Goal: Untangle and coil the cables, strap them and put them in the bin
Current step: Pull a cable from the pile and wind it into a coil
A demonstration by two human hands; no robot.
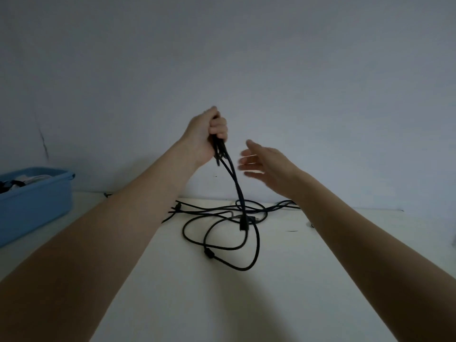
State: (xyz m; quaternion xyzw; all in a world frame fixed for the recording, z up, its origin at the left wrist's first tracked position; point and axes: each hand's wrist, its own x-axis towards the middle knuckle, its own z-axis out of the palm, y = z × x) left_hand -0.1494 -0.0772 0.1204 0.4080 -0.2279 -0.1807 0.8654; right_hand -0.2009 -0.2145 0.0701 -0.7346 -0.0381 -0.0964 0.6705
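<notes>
— Hands first, please: what does each one do?

— Left hand (207, 134) is raised in front of the grey wall (246, 58), with the fingers curled tight around several strands of the thin black rubber cable (234, 178). The strands leave the bottom of the fist together and hang down to the surface. Right hand (265, 166) is just beside them, on the right, a little lower than the left one. Its fingers are straight and spread, the palm turned toward the strands, and it holds nothing. It looks slightly blurred, so I cannot tell if the fingertips touch the cable; I see a small gap.

— And the rest of the cable?

— It lies below both hands on the pale cream tabletop (246, 304), in loose loops that cross each other. One big loop comes nearest to the person, between the two forearms. Some ends run toward the wall, under the right wrist and under the left forearm. A small dark block, maybe a plug (243, 224), hangs where the lifted strands meet the pile.

— Where is the bin?

— Far to the left of the left forearm, near the wall: a light blue plastic bin (37, 201) with a thick rim. Inside it I see something white and something dark, but too small to name
</notes>
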